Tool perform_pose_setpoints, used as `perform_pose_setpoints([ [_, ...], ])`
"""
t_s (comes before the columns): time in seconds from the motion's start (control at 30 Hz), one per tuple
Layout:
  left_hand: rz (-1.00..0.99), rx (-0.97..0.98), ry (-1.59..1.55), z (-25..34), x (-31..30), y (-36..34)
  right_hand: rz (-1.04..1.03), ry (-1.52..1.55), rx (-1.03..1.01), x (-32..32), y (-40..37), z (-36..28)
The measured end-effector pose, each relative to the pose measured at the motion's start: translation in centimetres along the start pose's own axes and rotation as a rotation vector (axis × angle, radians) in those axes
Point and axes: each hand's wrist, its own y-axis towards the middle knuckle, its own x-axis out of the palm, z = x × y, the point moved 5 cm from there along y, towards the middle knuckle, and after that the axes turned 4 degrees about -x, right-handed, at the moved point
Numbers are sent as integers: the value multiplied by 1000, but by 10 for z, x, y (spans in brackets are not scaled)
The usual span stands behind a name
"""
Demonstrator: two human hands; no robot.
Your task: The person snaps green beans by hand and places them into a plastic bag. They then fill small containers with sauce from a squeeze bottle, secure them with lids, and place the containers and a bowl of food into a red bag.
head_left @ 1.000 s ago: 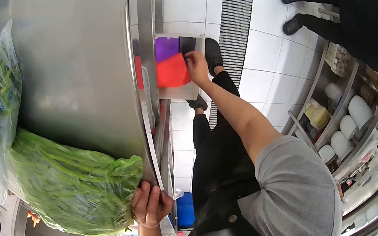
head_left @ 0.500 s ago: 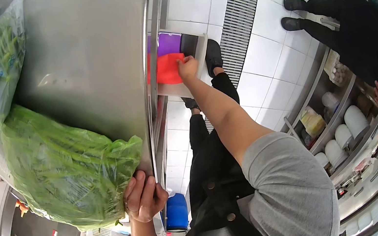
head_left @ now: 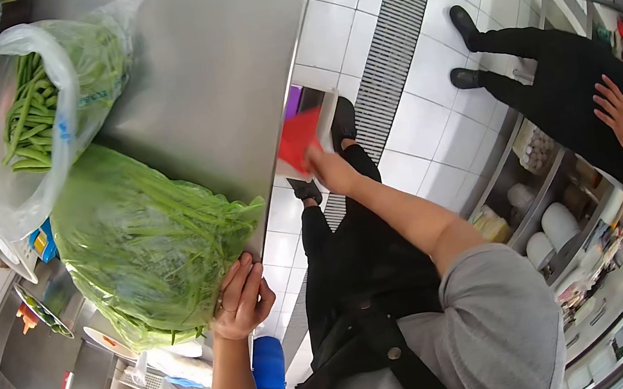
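Note:
My right hand (head_left: 329, 169) is closed on a red cutting board (head_left: 301, 139), gripping its edge just beyond the steel counter's side. A purple board (head_left: 292, 103) shows partly below the counter edge. My left hand (head_left: 243, 299) rests on the counter's near corner, fingers laid over the edge and touching or close against a bag of leafy greens (head_left: 153, 248). That clear plastic bag lies on the counter, its contents packed full. Behind it stands an open plastic bag of green beans (head_left: 34, 116), its mouth facing me.
A steel counter (head_left: 216, 55) runs along my left. A floor drain grate (head_left: 392, 35) crosses the white tiles. On the right, another person (head_left: 584, 62) in black stands near shelves (head_left: 527, 193) with bowls. A blue bin (head_left: 268, 364) stands beside my legs.
My right hand has drawn the red cutting board out and towards me, beyond the counter edge. The view has shifted, showing the bean bag's open mouth. My left hand stays at the counter corner.

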Motion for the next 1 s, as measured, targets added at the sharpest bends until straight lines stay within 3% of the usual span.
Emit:
perform_pose_setpoints([
  [0.03, -7, -4, 2, 0, 0, 0, -301, -136, 23, 8, -14, 7],
  [0.1, -15, -20, 8, 0, 0, -1, -758, -679, -14, 70, -32, 145],
  [0.3, -39, -17, 44, -1, -2, -3, -61, 409, 645, 93, 67, 231],
  [0.37, -58, -52, 33, -1, -5, -5, 198, 742, 800, 86, 90, 218],
  [0.43, -48, -43, 73, -1, -7, -6, 326, 893, 847, 81, 105, 182],
  [0.5, -7, -18, 101, -1, -8, -3, 354, 926, 843, 75, 118, 157],
  [0.67, -207, 108, 167, -7, -3, -9, 314, 825, 771, 60, 142, 123],
  [0.8, -172, 40, 225, -6, 1, -13, 160, 459, 609, 39, 145, 92],
  [0.9, -87, 40, 242, -4, -15, -9, -140, -50, 355, 31, 120, 44],
  [1.0, -42, 17, 68, -7, 0, -16, -739, -569, -30, 52, 47, -12],
])
